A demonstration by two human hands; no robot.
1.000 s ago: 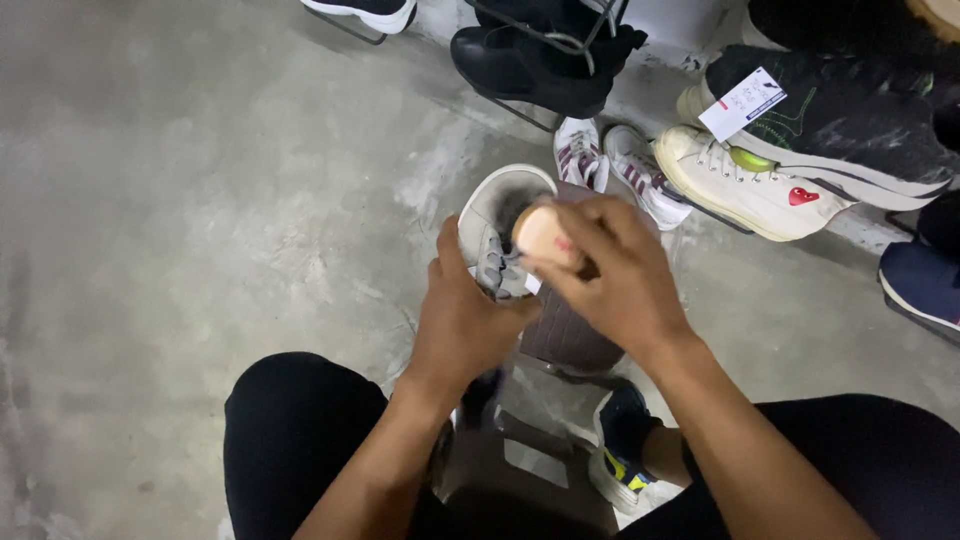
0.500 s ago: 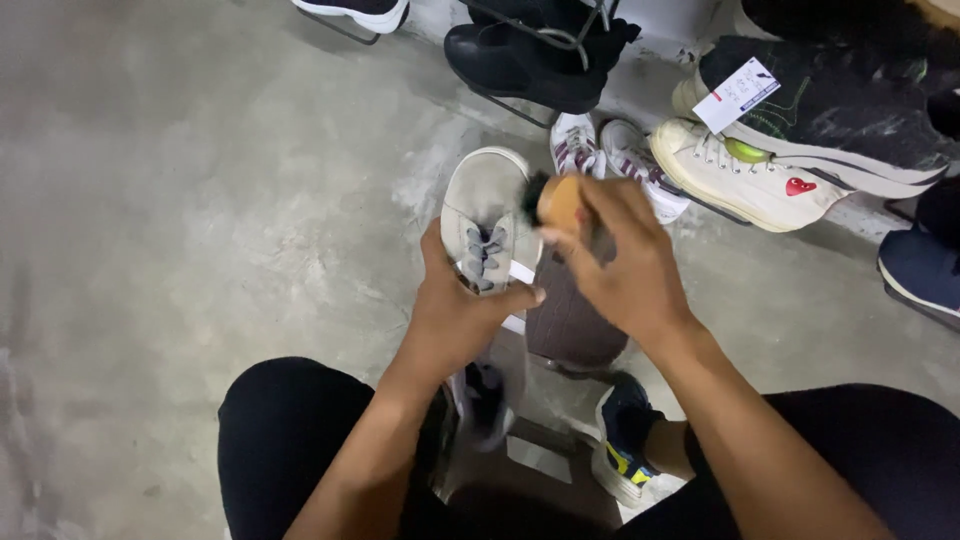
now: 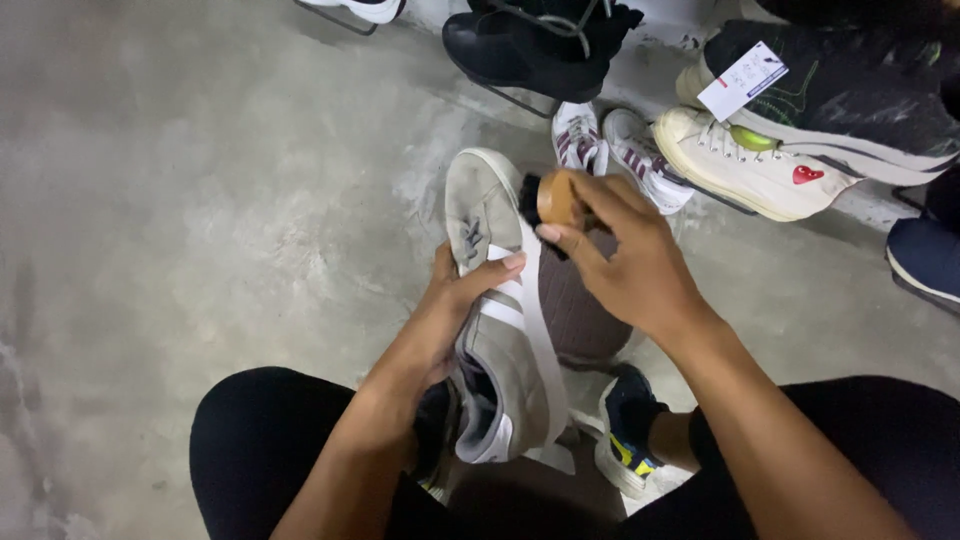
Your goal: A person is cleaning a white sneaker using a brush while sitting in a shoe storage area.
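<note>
At centre frame, a seated person's left hand [image 3: 455,310] wraps its fingers around the lace area of a grey suede sneaker [image 3: 500,320] with white side stripes, toe pointing toward the top of the frame and heel down between black-clad knees. The right hand [image 3: 625,265] pinches a wooden-backed shoe brush [image 3: 553,200], its dark bristles touching the shoe's side near the toe.

The one-handed hold at mid-shoe looks light; hard brush pressure at the toe could twist the sneaker out of it and onto the concrete floor [image 3: 200,200]. Bristles might also scuff the suede nap if driven too hard.

Behind, at upper right, sit a cream high-top sneaker [image 3: 750,170] with a red heart patch, a small pair of white striped sneakers [image 3: 610,150] and a black shoe [image 3: 530,50] on a wire rack.

The brush's bristles are mostly hidden by fingers, the brown ribbed object [image 3: 580,310] beneath the right hand is hard to identify, and the shoes along the top and right edges are cut off.
</note>
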